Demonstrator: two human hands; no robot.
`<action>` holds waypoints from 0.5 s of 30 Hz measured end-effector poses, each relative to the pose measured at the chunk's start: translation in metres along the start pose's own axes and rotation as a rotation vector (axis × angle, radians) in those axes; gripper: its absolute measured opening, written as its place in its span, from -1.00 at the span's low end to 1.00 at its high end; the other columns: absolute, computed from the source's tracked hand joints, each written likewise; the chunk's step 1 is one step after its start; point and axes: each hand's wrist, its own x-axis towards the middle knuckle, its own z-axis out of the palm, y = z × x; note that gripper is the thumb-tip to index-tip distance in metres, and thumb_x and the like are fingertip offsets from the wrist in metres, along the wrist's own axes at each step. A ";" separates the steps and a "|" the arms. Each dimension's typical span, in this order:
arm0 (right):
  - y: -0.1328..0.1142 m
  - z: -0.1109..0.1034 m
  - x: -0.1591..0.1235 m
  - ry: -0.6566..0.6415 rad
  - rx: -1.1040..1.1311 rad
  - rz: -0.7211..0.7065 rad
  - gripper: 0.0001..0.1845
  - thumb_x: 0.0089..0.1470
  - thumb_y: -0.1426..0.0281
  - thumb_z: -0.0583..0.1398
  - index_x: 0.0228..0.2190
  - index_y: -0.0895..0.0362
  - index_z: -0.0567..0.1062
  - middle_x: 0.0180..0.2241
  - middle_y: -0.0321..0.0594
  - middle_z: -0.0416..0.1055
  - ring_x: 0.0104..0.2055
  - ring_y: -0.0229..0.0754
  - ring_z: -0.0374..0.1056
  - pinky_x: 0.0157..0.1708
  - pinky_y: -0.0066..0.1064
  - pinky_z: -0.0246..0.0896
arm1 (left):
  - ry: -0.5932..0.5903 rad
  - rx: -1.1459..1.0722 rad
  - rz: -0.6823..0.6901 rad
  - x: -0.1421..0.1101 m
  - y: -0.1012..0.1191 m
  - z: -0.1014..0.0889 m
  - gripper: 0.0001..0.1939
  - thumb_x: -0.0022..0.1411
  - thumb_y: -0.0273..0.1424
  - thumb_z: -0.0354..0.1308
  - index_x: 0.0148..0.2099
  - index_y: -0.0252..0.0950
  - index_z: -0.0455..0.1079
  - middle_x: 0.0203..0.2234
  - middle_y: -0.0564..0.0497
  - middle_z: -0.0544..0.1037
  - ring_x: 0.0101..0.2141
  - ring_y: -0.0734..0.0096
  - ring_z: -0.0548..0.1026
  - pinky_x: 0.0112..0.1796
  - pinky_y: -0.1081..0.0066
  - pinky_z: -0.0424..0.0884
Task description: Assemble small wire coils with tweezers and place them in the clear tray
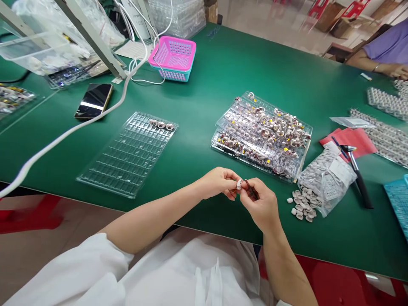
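Just above the table's near edge, my left hand pinches a small white plastic part between thumb and fingertips. My right hand meets it from the right, closed around dark tweezers whose tips are hidden at the part. Beyond both hands lie stacked clear trays filled with small white ring-like pieces with yellow and dark bits. A mostly bare clear tray lies to the left, with several white pieces in its far right corner. Loose white plastic caps spill from a clear bag at right.
A black-handled tool lies over red sheets at right, near a blue basket. A white cable crosses the left side past a phone. A pink basket stands farther back. Another person's arm rests at far right.
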 end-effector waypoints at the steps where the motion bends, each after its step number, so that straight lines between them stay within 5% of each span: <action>1: 0.000 0.000 0.000 -0.001 -0.009 -0.007 -0.89 0.04 0.50 0.16 -0.37 0.07 0.46 -0.41 -0.32 0.39 -0.51 -0.33 0.24 -0.53 -0.49 0.15 | 0.009 -0.005 -0.001 0.001 0.000 0.000 -0.83 -0.01 -0.48 0.33 -0.32 -0.40 0.46 -0.61 0.04 0.53 -0.57 0.51 0.49 -0.50 0.45 0.52; 10: 0.003 -0.001 0.001 -0.023 -0.083 -0.034 -0.93 0.01 0.48 0.14 -0.43 0.08 0.41 -0.42 -0.29 0.37 -0.49 -0.29 0.21 -0.47 -0.45 0.18 | 0.017 0.037 0.029 0.001 -0.002 0.001 -0.81 -0.01 -0.44 0.36 -0.33 -0.41 0.46 -0.57 0.01 0.56 -0.55 0.49 0.52 -0.45 0.44 0.53; 15: 0.001 -0.005 0.003 -0.038 0.053 0.172 -0.95 0.05 0.38 0.17 -0.42 0.10 0.42 -0.46 -0.30 0.36 -0.50 -0.29 0.21 -0.50 -0.48 0.17 | -0.014 0.054 0.078 0.001 -0.005 0.002 -0.71 0.01 -0.33 0.37 -0.23 -0.41 0.51 -0.49 -0.02 0.60 -0.48 0.46 0.56 -0.36 0.42 0.53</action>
